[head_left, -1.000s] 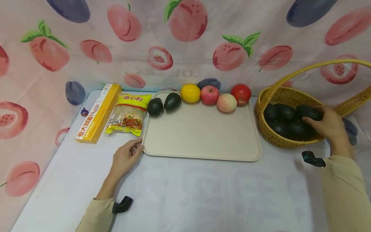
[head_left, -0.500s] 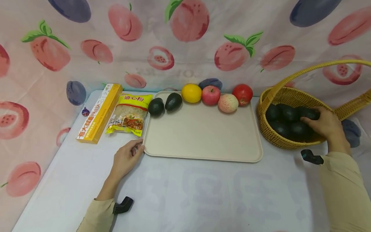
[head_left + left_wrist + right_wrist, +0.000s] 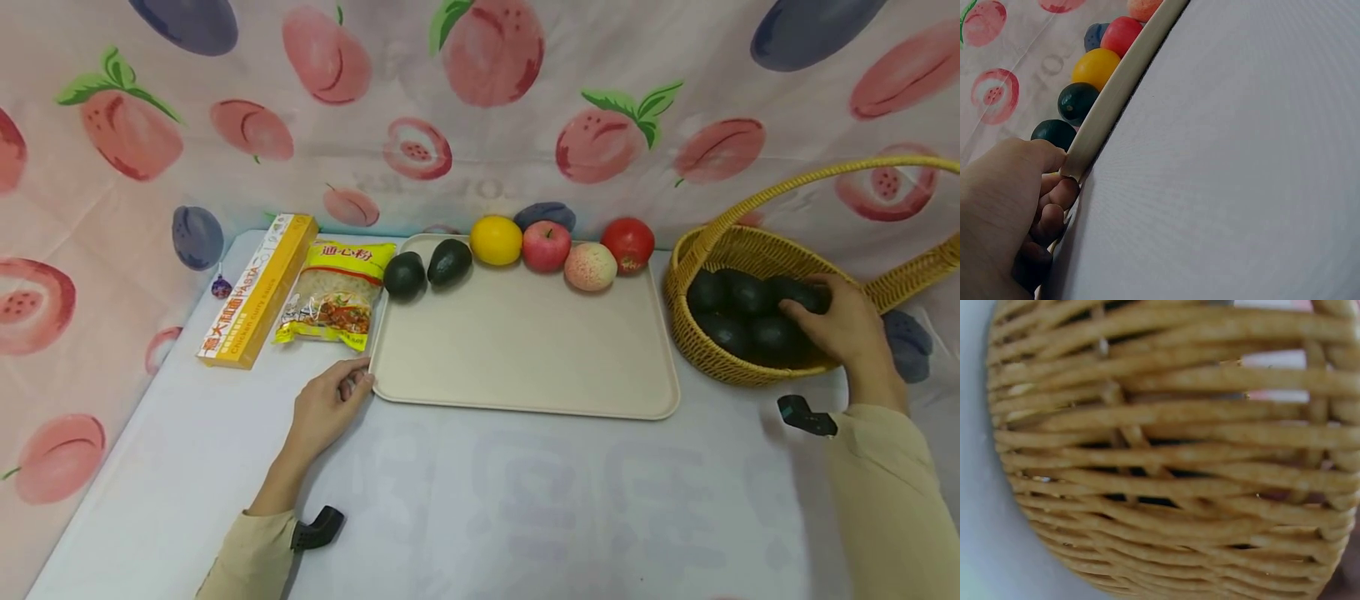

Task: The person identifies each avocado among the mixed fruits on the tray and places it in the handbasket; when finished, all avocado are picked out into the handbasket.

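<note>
My right hand (image 3: 851, 321) reaches over the wicker basket (image 3: 693, 333) and grips a dark avocado (image 3: 797, 293) between thumb and fingers. Several more avocados (image 3: 723, 332) lie beneath and beside it in the basket. In the right wrist view the woven basket wall (image 3: 1166, 437) fills nearly everything and hides the fingers. At the left front corner of the beige tray (image 3: 525, 358), my left hand (image 3: 326, 408) pinches the rim, thumb against the edge and fingers curled below, as the left wrist view shows. Two avocados (image 3: 448, 263) sit at the tray's back left.
Along the tray's back edge stand a lemon (image 3: 495, 242), a red apple (image 3: 546, 247), a pale pink peach-like fruit (image 3: 590, 267) and a red round fruit (image 3: 628, 244). Left of the tray lie a yellow pasta bag (image 3: 335, 292) and a pasta box (image 3: 258, 292). The basket's tall handle (image 3: 810, 179) arches overhead.
My right hand stays on the avocado in the basket, with only a slight shift. The left hand and the tray hold still; the head view drifts a little.
</note>
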Demonstrator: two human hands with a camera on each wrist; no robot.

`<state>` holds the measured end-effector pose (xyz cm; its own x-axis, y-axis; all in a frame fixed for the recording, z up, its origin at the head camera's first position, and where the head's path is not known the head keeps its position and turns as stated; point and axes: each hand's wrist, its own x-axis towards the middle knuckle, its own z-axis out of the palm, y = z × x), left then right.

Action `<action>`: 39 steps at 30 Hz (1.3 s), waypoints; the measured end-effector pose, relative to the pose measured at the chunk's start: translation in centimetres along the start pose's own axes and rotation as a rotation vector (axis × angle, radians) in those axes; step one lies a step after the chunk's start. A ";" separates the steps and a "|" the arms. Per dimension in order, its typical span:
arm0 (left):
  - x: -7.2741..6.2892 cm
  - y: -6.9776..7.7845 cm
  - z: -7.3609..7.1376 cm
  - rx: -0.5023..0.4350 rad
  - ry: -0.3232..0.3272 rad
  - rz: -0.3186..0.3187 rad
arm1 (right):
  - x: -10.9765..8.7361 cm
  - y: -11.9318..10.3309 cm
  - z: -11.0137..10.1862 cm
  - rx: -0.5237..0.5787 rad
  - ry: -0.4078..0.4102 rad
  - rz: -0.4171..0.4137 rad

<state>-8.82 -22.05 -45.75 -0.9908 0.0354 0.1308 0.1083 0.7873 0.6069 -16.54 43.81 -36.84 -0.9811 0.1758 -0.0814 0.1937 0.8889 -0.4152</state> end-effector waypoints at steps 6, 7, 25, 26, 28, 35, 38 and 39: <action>0.2 0.1 0.0 0.002 -0.004 0.007 | -1.1 -0.3 0.3 0.027 0.099 -0.062; 0.2 0.1 0.0 0.004 -0.006 0.007 | -1.4 -0.4 0.3 0.033 0.108 -0.070; -0.2 0.0 0.1 0.007 0.005 -0.005 | -5.0 -6.1 1.9 0.182 0.234 -0.296; -0.1 0.0 0.1 0.007 0.003 -0.006 | -5.2 -6.3 2.0 0.185 0.232 -0.310; -0.1 0.1 0.1 0.006 0.003 -0.006 | -5.4 -6.9 2.3 0.186 0.230 -0.333; -0.1 0.1 0.1 0.001 0.004 -0.004 | -6.1 -8.6 3.2 0.195 0.246 -0.401; -0.1 0.0 0.1 0.003 0.005 -0.007 | -6.4 -9.2 3.5 0.192 0.237 -0.421; -0.1 0.0 0.1 0.004 0.005 -0.007 | -6.5 -9.4 3.5 0.187 0.232 -0.427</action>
<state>-8.68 -21.96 -45.83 -0.9910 0.0270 0.1309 0.1014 0.7900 0.6047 -12.00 32.84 -35.60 -0.9425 -0.0784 0.3249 -0.2484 0.8147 -0.5239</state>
